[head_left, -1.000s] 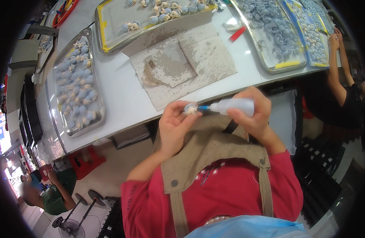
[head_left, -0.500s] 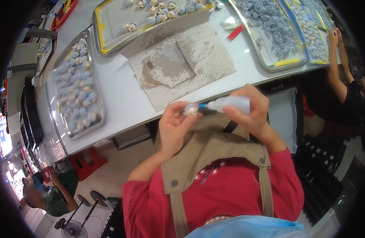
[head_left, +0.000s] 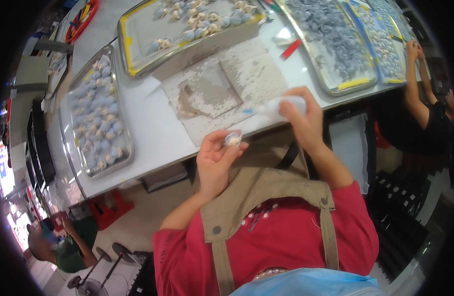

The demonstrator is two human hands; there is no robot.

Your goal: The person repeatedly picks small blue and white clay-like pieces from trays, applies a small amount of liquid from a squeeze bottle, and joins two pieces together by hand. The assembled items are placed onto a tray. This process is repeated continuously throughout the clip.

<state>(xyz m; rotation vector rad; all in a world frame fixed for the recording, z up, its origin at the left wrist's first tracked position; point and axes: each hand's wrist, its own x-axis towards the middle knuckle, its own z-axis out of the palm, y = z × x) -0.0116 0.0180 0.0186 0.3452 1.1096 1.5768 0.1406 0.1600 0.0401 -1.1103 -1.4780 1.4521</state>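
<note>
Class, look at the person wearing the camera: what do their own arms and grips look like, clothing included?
The left sleeve and right sleeve are red and loose, leaving the forearms bare. The left one has faint dark marks on its outer side. The left grip and right grip are human hands without gloves.

Factory workshop, small-figure handwork line. Long white worktable [head_left: 144, 98]; metal trays of repeated blue-and-cream figures at left [head_left: 122, 101] and far side [head_left: 143, 38], another tray of loose blue-grey pieces [head_left: 330, 78] at right. Stained cardboard [head_left: 259, 64] on near side of table. Person in brown work apron [head_left: 266, 190], right hand [head_left: 308, 113] holding squeeze bottle [head_left: 271, 108]. Co-worker in black [head_left: 419, 116] at right, hands up by the trays; co-worker in green [head_left: 71, 249] at left. Floor fan [head_left: 91, 287] near left.
</note>
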